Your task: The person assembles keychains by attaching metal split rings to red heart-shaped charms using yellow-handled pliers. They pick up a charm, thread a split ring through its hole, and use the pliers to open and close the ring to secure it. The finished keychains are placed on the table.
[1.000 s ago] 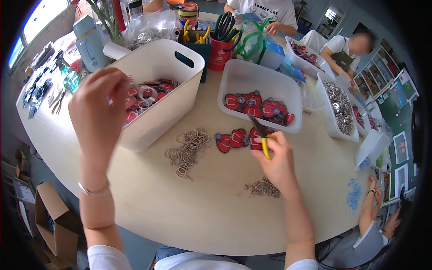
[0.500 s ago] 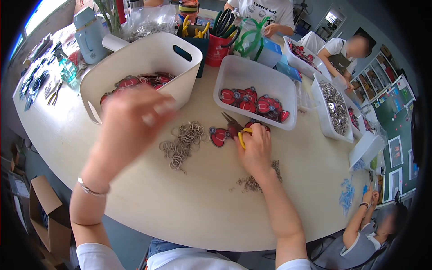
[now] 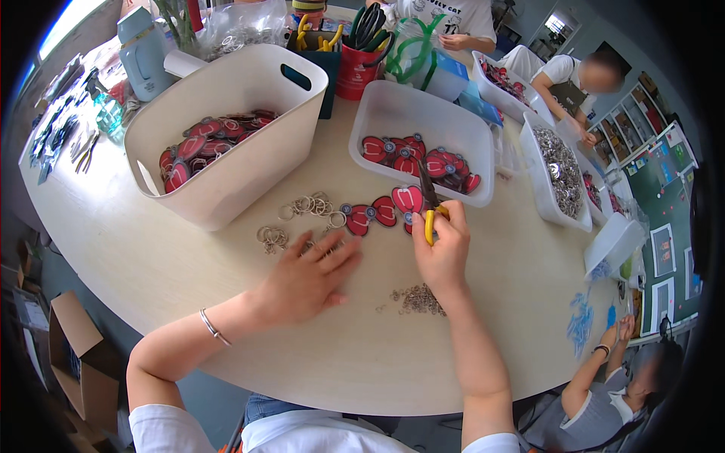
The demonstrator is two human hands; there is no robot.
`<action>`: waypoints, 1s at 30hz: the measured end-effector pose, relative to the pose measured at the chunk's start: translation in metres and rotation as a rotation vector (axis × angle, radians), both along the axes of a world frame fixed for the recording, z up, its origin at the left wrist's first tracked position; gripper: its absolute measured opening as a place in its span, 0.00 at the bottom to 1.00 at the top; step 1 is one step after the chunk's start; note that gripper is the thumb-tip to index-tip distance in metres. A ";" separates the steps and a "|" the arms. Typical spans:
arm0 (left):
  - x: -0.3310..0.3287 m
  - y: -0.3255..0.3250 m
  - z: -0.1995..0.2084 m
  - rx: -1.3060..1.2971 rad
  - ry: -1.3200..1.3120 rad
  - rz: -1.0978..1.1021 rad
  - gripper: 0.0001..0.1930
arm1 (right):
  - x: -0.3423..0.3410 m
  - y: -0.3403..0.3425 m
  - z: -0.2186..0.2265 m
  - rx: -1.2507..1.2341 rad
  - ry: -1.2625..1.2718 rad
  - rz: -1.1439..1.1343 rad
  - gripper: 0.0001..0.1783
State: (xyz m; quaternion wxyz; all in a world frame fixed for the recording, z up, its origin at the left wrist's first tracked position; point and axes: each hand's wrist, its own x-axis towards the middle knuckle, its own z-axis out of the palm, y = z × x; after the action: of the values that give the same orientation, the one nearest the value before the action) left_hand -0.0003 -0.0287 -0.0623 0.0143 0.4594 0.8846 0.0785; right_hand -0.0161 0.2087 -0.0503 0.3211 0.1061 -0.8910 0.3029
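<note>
My right hand (image 3: 444,249) is closed around needle-nose pliers (image 3: 428,185) with yellow handles, their dark jaws pointing away from me. Beside the jaws is a red bow-like charm (image 3: 407,199); whether the fingers touch it I cannot tell. Another red charm (image 3: 358,219) lies flat just to its left. Slightly blurred, my left hand (image 3: 306,278) is spread palm down over the near side of a pile of silver key rings (image 3: 311,204), partly hiding them. Small metal rings (image 3: 417,300) form a heap left of my right wrist.
A tall white bin (image 3: 234,189) of red charms stands at left. A translucent tub (image 3: 423,113) with more charms is ahead. Behind are a red tool cup (image 3: 353,72) and a blue flask (image 3: 146,60). A tub of metal parts (image 3: 559,170) sits right. Other people work around the table.
My left hand has come down from in front of the white bin onto the key rings, which are now more spread out. The pliers in my right hand have turned to point more steeply away.
</note>
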 end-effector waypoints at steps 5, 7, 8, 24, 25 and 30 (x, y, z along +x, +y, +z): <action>0.008 -0.007 0.005 0.021 0.045 -0.096 0.31 | 0.007 -0.005 0.005 -0.183 -0.102 0.062 0.09; 0.009 -0.011 0.003 0.077 0.030 -0.106 0.30 | 0.010 -0.009 0.010 -0.238 -0.159 0.099 0.09; 0.010 -0.014 0.000 0.129 -0.003 -0.103 0.29 | 0.011 -0.012 0.011 -0.267 -0.186 0.121 0.09; -0.006 0.031 0.020 1.399 -1.267 0.633 0.16 | 0.023 -0.011 0.044 -0.216 -0.636 0.452 0.08; -0.006 0.029 0.020 1.442 -1.233 0.649 0.15 | 0.025 -0.010 0.055 -0.198 -0.719 0.418 0.08; -0.005 0.013 0.013 1.485 -1.161 0.723 0.12 | 0.044 -0.004 0.031 0.227 -0.770 0.386 0.11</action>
State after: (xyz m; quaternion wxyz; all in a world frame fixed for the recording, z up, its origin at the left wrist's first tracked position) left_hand -0.0051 -0.0152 -0.0497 0.1283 -0.0530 0.5545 0.8206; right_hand 0.0281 0.2042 -0.0189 -0.1103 0.1846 -0.9371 0.2748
